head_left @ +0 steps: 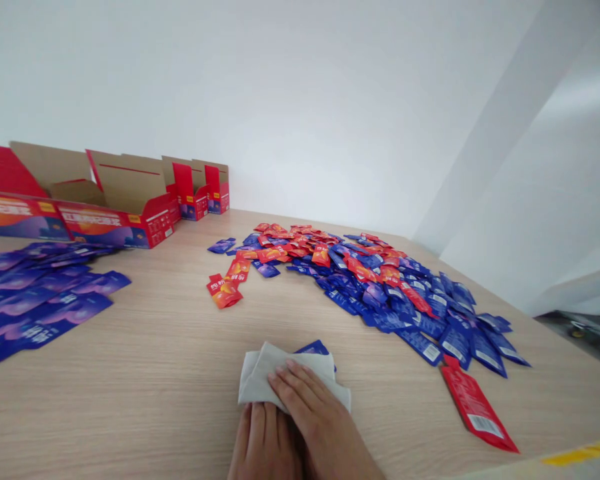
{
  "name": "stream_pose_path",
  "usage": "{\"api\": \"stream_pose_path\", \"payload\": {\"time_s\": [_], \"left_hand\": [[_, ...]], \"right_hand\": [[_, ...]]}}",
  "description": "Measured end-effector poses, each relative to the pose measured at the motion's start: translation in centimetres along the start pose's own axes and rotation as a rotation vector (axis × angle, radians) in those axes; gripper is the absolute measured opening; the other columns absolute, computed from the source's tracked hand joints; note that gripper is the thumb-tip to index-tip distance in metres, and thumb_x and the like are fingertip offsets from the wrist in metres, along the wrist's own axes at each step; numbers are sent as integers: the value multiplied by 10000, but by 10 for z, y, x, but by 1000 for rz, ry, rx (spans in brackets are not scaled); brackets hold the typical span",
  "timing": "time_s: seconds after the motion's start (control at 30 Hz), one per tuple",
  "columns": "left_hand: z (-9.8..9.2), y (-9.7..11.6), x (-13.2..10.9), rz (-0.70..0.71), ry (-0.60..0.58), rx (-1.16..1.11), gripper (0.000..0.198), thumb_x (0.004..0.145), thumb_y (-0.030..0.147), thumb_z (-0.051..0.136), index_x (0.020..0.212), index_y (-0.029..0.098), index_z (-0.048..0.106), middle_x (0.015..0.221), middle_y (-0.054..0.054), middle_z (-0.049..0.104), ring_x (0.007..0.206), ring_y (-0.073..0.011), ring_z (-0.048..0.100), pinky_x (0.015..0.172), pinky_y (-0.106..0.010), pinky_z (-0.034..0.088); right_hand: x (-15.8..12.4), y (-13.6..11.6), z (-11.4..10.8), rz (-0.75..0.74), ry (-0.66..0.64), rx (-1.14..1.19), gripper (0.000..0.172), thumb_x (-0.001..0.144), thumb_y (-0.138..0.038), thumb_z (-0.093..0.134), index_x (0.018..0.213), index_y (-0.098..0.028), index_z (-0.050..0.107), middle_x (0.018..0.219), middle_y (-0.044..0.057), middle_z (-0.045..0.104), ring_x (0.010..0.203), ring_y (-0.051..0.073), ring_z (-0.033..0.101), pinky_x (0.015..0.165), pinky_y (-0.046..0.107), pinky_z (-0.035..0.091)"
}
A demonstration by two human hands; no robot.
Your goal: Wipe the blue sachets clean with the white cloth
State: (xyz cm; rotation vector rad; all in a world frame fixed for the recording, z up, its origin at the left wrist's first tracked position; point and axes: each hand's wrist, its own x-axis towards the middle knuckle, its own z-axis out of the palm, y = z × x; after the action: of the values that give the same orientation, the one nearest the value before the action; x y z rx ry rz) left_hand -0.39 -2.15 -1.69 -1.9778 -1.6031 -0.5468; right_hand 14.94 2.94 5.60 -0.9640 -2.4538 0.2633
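Cloth [259,373] under right hand [316,415] partly covers a blue pouch [316,347].

Plain off-white folded cloth [255,377]; flat blue sachet [314,347]; red cardboard boxes [157,223] printed orange and blue; pale wood-grained worktop [170,340].

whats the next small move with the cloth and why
Probably a short wipe of the white cloth over the blue packet: the right hand lies outstretched on the cloth, and part of the packet shows beyond the cloth's far edge.
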Motion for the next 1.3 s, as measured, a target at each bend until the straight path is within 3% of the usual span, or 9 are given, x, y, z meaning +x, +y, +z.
{"api": "stream_pose_path", "payload": {"time_s": [0.2,0.33,0.5,0.67,0.83,0.93,1.03,1.17,1.3], "left_hand": [[2,0,2,-12,70,33,467,933,314,540,1303,85,709,1380,-162,713,1304,-290,624,1088,-412,501],[5,4,2,-46,64,-10,475,917,314,553,1308,93,709,1388,-158,710,1311,-292,626,1095,-426,507],[4,4,2,-51,65,0,452,919,336,544,1256,111,744,1351,-148,732,1295,-288,639,1083,-417,515],[1,0,1,-7,10,6,321,889,270,588,1099,172,810,1139,-103,809,1145,-272,703,1037,-407,541],[-6,1,5,-39,30,-2,453,913,331,555,1268,116,738,1343,-138,738,1292,-286,639,1083,-408,515],[-6,4,6,-56,39,-24,489,919,343,550,1292,74,716,1383,-170,710,1306,-299,631,1099,-418,504],[-2,6,4,-69,44,-42,496,912,339,557,1304,74,708,1401,-179,696,1327,-309,615,1113,-433,497],[3,6,1,-68,36,-35,488,894,328,563,1308,121,716,1387,-149,710,1333,-304,608,1117,-439,496],[0,2,0,-31,-19,-31,395,884,281,580,1207,156,770,1252,-133,771,1243,-298,652,1085,-443,514]], "right_hand": [[-22,53,-16,214,116,-101,871,767,110,367,1537,-248,563,1600,71,539,1493,205,489,1237,491,427],[-45,84,-39,374,190,-134,754,843,50,372,1494,-240,618,1556,101,585,1452,254,543,1220,554,432],[-28,46,-30,246,245,-40,691,938,0,370,1536,-283,568,1587,48,559,1476,199,512,1221,443,444],[1,2,2,23,-13,-14,777,856,51,474,1545,-302,553,1598,-2,545,1513,190,462,1258,405,392],[-20,40,-10,196,76,-94,851,782,93,385,1536,-258,567,1602,56,538,1512,211,464,1253,495,400],[-43,73,-29,355,188,-148,763,833,59,369,1490,-238,621,1565,89,581,1464,233,530,1235,535,417],[-53,81,-38,426,281,-141,663,914,-13,388,1486,-250,626,1527,85,620,1432,252,568,1227,556,419],[-38,44,-25,284,308,-56,707,941,-13,375,1571,-300,520,1589,32,557,1480,212,506,1217,470,448],[-12,4,-4,69,88,-43,843,814,58,447,1564,-316,527,1608,-8,525,1510,206,464,1227,419,436]]}}
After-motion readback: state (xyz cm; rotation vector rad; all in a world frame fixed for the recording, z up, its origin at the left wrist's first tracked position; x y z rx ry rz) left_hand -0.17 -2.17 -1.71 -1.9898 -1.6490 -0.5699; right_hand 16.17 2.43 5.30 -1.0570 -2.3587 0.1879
